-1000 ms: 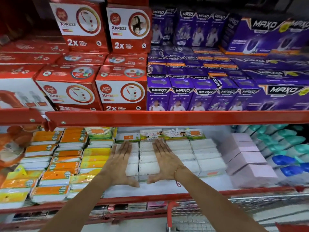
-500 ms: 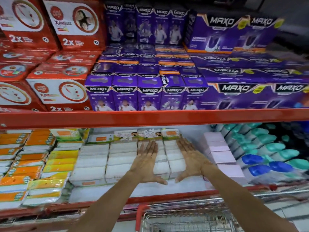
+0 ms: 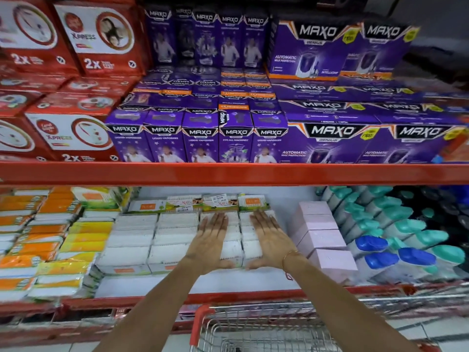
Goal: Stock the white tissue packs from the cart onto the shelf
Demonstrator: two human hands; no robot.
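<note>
Several rows of white tissue packs lie flat on the lower white shelf under the red rail. My left hand rests flat, fingers spread, on top of the packs in the third row. My right hand lies flat on the rightmost row, thumb at the packs' front edge. Neither hand holds a pack. The wire cart with its red handle stands below the shelf; what it carries is not visible.
Pink boxes stand just right of the white packs, with teal and blue bottles beyond. Orange and yellow packs fill the left. Purple MAXO boxes and red boxes fill the upper shelf.
Both hands have shifted from the middle rows of white packs to the rightmost rows, still pressed flat on top. The view has panned to the right.
</note>
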